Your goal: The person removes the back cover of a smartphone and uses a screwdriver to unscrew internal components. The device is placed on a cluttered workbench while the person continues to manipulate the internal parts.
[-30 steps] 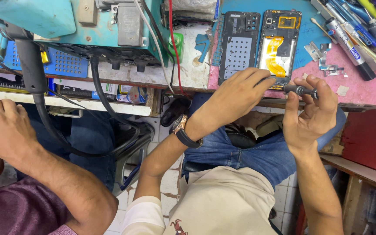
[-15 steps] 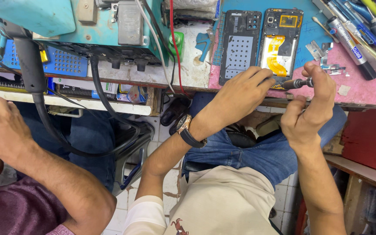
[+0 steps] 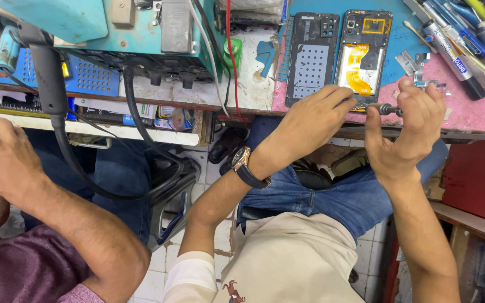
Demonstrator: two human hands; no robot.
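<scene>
The small screwdriver (image 3: 384, 108) lies nearly level at the near edge of the bench (image 3: 472, 115), its long axis running left to right; the thin tip points left toward the left hand (image 3: 312, 120), the knurled dark handle sits to the right. The right hand (image 3: 408, 132) closes thumb and fingertips around the handle, a pinching hold with the other fingers curled above. The left hand rests its fingers on the bottom end of the opened phone (image 3: 362, 59), which lies with its long axis running away from the person; whether those fingers touch the tip is hard to tell, since they cover it.

Compared with a second ago, the right hand has risen to the bench edge and the screwdriver sits higher and closer to the phone; the left hand has barely moved.

Beside the opened phone lies a dark back frame (image 3: 311, 56), parallel to it. Pens and tools (image 3: 450, 47) crowd the far right corner. Another person's hand (image 3: 1, 154) rests at far left.
</scene>
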